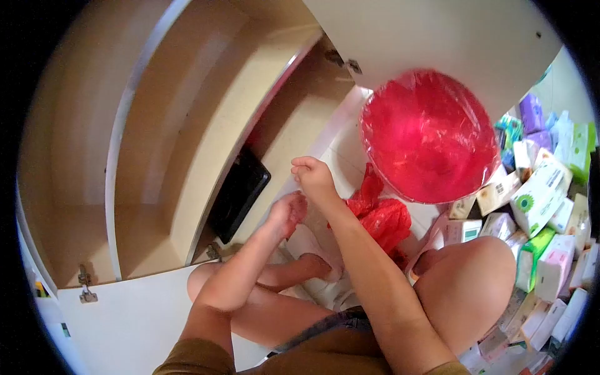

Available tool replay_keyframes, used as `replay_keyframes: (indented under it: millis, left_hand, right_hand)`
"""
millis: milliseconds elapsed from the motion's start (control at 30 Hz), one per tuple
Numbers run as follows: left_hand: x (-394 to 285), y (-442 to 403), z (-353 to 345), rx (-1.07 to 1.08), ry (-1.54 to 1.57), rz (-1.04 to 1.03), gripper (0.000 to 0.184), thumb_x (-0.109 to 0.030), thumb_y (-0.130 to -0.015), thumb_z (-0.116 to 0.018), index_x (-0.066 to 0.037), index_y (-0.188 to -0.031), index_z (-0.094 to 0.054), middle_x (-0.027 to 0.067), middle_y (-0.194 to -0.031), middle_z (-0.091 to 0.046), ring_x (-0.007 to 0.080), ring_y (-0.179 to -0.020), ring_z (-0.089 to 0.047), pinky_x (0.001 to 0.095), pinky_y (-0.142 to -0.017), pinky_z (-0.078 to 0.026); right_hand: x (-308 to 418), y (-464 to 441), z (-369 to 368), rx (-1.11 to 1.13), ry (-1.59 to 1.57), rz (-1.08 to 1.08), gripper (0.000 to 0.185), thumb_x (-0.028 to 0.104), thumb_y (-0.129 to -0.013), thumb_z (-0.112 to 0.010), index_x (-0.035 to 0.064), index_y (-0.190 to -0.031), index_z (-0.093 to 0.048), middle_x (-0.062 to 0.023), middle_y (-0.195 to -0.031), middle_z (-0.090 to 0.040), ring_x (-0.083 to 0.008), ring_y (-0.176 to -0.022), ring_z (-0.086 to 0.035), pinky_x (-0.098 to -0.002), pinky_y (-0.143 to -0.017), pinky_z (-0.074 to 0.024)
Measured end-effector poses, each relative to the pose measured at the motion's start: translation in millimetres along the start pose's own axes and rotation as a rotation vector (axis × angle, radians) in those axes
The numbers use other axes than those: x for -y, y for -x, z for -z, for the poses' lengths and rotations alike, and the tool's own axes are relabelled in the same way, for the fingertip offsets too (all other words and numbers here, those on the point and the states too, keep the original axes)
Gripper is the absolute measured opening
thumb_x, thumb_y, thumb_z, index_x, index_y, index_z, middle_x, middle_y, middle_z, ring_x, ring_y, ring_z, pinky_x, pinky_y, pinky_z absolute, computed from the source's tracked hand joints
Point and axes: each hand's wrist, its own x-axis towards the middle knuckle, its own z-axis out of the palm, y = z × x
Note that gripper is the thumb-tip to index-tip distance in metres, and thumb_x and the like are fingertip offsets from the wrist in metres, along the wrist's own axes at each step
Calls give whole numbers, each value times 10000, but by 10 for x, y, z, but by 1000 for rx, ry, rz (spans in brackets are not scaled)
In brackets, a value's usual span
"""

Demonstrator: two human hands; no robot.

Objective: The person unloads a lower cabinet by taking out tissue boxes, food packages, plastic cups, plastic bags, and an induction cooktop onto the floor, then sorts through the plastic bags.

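Where red basin [431, 140] stands, red bag [386, 225] lies alongside.

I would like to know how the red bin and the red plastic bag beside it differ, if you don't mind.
The bin is round and holds its shape; the bag is limp and crumpled.
The bin looks clearly larger than the bunched-up bag.
The bin's open mouth shows a shiny, clear lining, while no lining shows in the bag.
Both are red.
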Motion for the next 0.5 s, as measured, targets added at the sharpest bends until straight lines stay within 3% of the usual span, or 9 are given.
replay_keyframes:
  millis: [33, 100, 133, 200, 333, 500]
  left_hand:
    - [-13, -6, 54, -17, -8, 24, 74, -111, -779, -411, -66, -777, -469, 31, -712, -507, 109, -573, -472, 193, -494, -357]
    - [-51, -62, 122, -474, 142, -40, 113, -116, -800, -401, -30, -748, -453, 50, -652, -487, 128, -540, -483, 193, -460, -388]
    - [-71, -77, 161, -483, 130, -23, 113, -116, -800, -401, -30, -748, -453, 50, -652, -487, 128, -540, -483, 193, -460, -388]
    - [-133, -81, 237, -739, 145, -50, 175, -164, -834, -390, -7, -788, -451, 71, -691, -487, 161, -607, -513, 220, -549, -458]
    - [-214, -182, 543, -834, 315, -76, 257, -234, -857, -370, 11, -905, -433, 105, -820, -480, 222, -690, -512, 291, -649, -485]
    - [-319, -405, 818, -947, 551, -246, 237, -234, -862, -347, -46, -933, -472, 73, -820, -496, 235, -670, -487, 370, -659, -476]
  right_hand:
    - [-73, 1, -10, -43, -8, -29, 223, 22, -739, -446, -14, -933, -550, -74, -764, -573, -113, -635, -504, -217, -584, -421]
    - [-190, 28, -17, -71, -21, -183, 218, 29, -737, -454, -14, -926, -553, -82, -775, -578, -124, -651, -516, -223, -585, -425]
    - [-233, 46, -11, -86, -8, -169, 215, 34, -740, -452, -13, -923, -555, -88, -782, -581, -130, -662, -523, -230, -587, -426]
    - [-291, 67, -23, -110, -5, -164, 211, 38, -743, -451, -13, -919, -556, -94, -789, -583, -136, -672, -530, -237, -588, -427]
    - [-367, 27, -102, -121, 33, -132, 220, 50, -754, -444, -12, -940, -544, -102, -818, -584, -145, -691, -539, -249, -607, -428]
    - [-338, 51, -113, -69, -2, -180, 222, 56, -763, -438, -12, -949, -536, -92, -820, -582, -133, -660, -523, -247, -609, -425]
